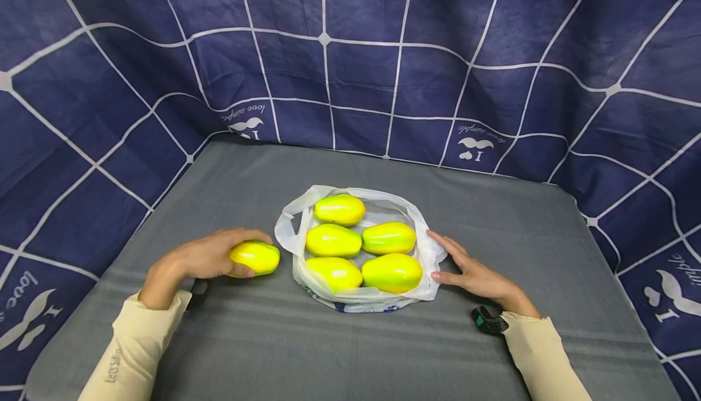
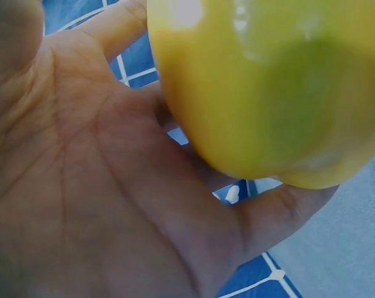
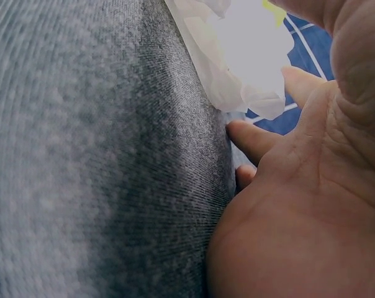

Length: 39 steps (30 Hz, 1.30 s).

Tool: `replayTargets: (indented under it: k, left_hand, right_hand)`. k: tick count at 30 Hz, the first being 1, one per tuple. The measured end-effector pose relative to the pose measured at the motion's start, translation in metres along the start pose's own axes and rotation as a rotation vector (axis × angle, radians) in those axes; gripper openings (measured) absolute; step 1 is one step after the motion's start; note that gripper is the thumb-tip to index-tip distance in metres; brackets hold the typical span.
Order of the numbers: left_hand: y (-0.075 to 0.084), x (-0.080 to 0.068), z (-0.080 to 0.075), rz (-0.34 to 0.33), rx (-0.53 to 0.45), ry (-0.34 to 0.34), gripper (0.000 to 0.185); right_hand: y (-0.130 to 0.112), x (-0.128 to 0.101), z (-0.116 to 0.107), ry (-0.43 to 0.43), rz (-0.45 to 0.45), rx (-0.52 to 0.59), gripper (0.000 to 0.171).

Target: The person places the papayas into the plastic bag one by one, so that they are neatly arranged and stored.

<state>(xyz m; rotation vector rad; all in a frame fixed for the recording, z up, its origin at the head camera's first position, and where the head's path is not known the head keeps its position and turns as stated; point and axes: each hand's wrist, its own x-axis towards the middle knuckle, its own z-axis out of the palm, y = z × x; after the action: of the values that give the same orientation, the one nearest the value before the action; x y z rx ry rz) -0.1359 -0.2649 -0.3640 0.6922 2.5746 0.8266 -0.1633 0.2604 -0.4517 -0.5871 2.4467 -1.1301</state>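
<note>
A white plastic bag [image 1: 428,249] lies spread on the grey table [image 1: 383,340], holding several yellow-green mangoes [image 1: 391,272]. My left hand [image 1: 210,256] grips one more mango [image 1: 255,257] just left of the bag, fingers curled over its top; in the left wrist view that mango [image 2: 268,87] fills the frame against my palm [image 2: 82,186]. My right hand [image 1: 465,267] rests flat on the table at the bag's right edge, fingers straight and touching the plastic. The right wrist view shows the bag [image 3: 237,56] just beyond my fingertips [image 3: 249,138].
A dark blue cloth with white lines [image 1: 350,54] hangs behind and around the table. A small black device with a green part [image 1: 489,321] sits at my right wrist. Bare grey table surface lies in front of the bag and to both sides.
</note>
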Motion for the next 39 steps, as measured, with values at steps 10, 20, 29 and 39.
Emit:
replayTargets:
  k: [10,20,29,39]
  left_hand:
    - [0.011,-0.001,-0.022,0.018,0.095,0.076,0.052]
    - [0.039,0.017,-0.044,0.062,0.138,0.078,0.052]
    - [0.065,0.038,-0.054,0.121,0.161,0.08,0.051]
    - [0.079,0.085,-0.043,0.134,0.142,-0.018,0.056]
  right_hand:
    - [0.001,0.001,0.0,-0.003,0.006,0.012,0.088]
    - [0.001,0.0,0.0,-0.002,0.023,0.032,0.089]
    - [-0.001,0.001,0.0,0.001,0.015,0.033,0.088]
    - [0.0,0.0,0.001,-0.007,0.032,0.039,0.089]
